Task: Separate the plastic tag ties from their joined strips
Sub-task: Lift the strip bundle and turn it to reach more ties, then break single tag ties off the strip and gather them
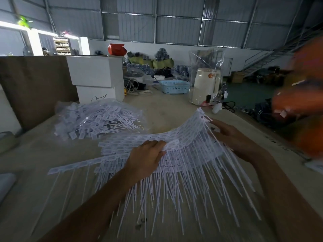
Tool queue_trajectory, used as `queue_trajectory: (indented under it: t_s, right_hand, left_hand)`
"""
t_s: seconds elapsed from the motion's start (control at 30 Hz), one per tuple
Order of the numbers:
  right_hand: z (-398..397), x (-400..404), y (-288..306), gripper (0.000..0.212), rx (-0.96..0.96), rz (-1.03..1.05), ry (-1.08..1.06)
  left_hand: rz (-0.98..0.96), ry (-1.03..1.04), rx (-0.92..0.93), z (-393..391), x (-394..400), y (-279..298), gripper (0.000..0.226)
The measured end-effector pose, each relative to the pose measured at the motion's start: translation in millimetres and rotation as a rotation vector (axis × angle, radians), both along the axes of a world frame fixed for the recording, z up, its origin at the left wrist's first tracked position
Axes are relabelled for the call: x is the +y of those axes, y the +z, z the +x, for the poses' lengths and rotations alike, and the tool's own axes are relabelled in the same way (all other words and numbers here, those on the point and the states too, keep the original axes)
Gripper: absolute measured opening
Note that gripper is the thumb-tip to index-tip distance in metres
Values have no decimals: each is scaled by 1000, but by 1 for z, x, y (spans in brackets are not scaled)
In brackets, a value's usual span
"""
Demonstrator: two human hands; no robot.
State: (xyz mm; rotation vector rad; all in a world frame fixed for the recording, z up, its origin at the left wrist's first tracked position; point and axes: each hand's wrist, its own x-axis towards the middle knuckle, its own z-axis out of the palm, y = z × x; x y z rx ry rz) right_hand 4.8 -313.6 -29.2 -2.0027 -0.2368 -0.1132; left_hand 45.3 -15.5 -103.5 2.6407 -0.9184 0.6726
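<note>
I see the left hand [146, 158] pinching the joined strips [183, 137] mid-table; right hand [229, 135] lifts their far end, fingers seemingly curled under. Risk: layered strips slip apart, tails tangle. Clear bag [97, 117] holds separated ties; blue basket [174, 86], contents unclear.

The joined strips [185, 137] at frame centre are seen to be thin white plastic, smooth and slightly translucent. The loose ties [97, 117] at centre left are wrapped in clear glossy film. The surface [35, 172] appears matt, pale and scuffed. A perforated blue plastic basket [174, 86] and a glossy cream plastic jug [204, 86] are seen above. Corrugated metal sheeting [174, 28] lines the top.
</note>
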Motion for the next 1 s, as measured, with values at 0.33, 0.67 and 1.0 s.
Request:
queue_trajectory:
  t_s: [0.33,0.67,1.0]
  right_hand:
    - [3,-2,6,44,-157,-416,-269]
    - [6,13,7,32,-241,-26,-375]
    - [3,54,-7,7,-387,-241,-187]
  left_hand:
    - [-14,0,-20,0,-1,0,34]
    - [-54,-5,-38,-2,-2,-1,36]
    - [-63,-77,-183,-13,-7,14,40]
